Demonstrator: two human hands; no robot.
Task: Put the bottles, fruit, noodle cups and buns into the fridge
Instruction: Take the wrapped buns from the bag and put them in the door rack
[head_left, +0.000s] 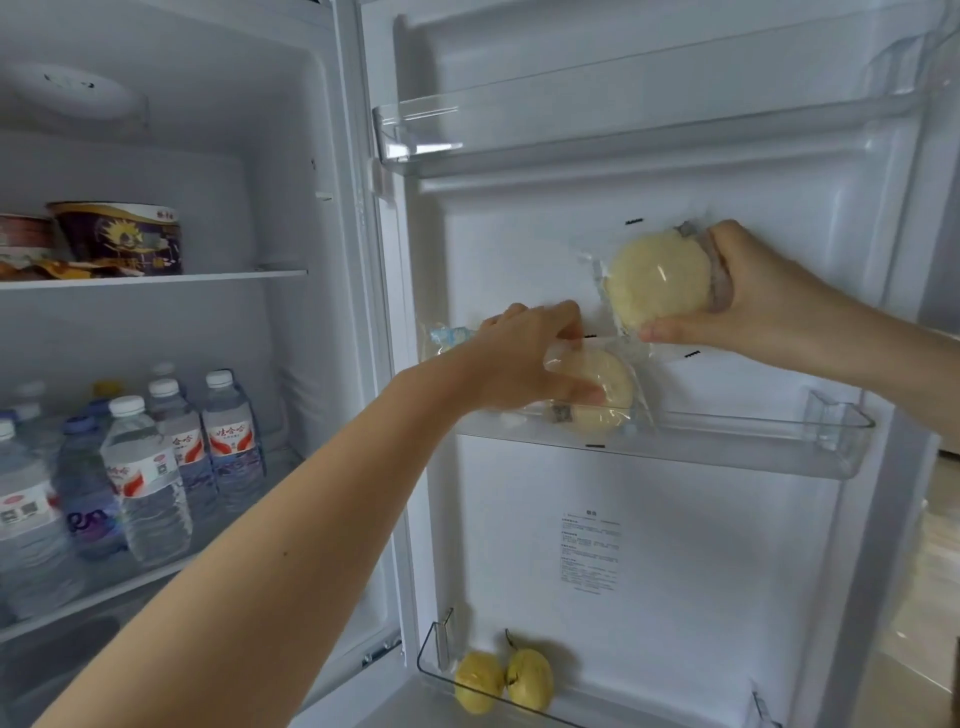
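Pale yellow buns (658, 278), yellow fruit (530, 678), purple noodle cup (122, 239), white-capped bottles (145, 478).

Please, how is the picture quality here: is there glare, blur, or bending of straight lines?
Head view: soft, even light, with mild glare on the clear plastic middle door shelf and on the wrapped pale yellow bun that the right hand holds; the left hand grips another wrapped bun; the clear water bottles look slightly blurred; wide-angle lens bends the white fridge door's edges.

Two wrapped buns (657, 278), two yellow fruits (501, 678), two noodle cups (119, 239)
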